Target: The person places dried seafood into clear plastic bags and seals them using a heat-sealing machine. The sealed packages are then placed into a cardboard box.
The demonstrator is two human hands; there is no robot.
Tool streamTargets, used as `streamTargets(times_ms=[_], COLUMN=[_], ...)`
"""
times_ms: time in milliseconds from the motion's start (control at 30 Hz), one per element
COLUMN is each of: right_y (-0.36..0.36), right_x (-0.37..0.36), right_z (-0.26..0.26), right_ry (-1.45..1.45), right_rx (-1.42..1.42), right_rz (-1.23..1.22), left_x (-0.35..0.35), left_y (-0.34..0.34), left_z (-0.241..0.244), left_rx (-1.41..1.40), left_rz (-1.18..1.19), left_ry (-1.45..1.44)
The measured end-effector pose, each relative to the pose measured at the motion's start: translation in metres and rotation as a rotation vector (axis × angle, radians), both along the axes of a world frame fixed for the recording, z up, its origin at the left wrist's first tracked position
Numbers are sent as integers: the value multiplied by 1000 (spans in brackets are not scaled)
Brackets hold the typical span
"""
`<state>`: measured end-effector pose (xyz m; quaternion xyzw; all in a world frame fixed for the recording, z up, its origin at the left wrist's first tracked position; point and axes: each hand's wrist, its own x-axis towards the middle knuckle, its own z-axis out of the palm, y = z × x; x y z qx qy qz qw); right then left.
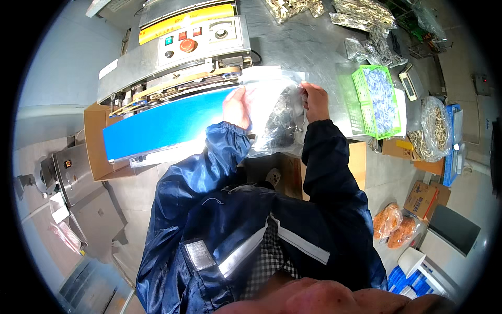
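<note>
A clear plastic bag [280, 114] with dark, dried contents lies between my hands at the right end of a continuous band sealing machine [129, 70]. My left hand [236, 108] grips the bag's left side, above the end of the blue conveyor belt [168, 121]. With the fingers of my right hand [315, 101] I pinch the bag's upper right edge. The bag's open-looking top edge rests near the machine's belt pulley; whether it touches the pulley I cannot tell. Glare washes out part of the bag and belt.
Right of my hands, a green plastic basket [359, 106] holds many small white-and-blue packets. Filled bags of dried food [364, 15] lie at the table's back. A cardboard box [94, 141] stands under the conveyor's left end, another [357, 161] below the table edge.
</note>
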<state>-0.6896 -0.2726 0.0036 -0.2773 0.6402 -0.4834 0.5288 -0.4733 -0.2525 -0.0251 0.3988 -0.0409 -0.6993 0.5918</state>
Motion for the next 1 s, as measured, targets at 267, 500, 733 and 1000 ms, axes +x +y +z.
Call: streamTargets(times_ms=[267, 500, 733, 1000], right_y=[-12, -15, -12, -15], right_x=[9, 39, 60, 81], right_z=[-5, 6, 4, -4], right_ry=[64, -42, -40, -46], right_rx=[-38, 23, 67, 82], right_rz=[73, 54, 103, 191], left_x=[16, 42, 65, 98], left_y=[-5, 0, 4, 8], left_z=[-9, -12, -9, -9], left_rx=[1, -11, -2, -1], left_rz=[-29, -7, 28, 20], left_ry=[-72, -142, -172, -223])
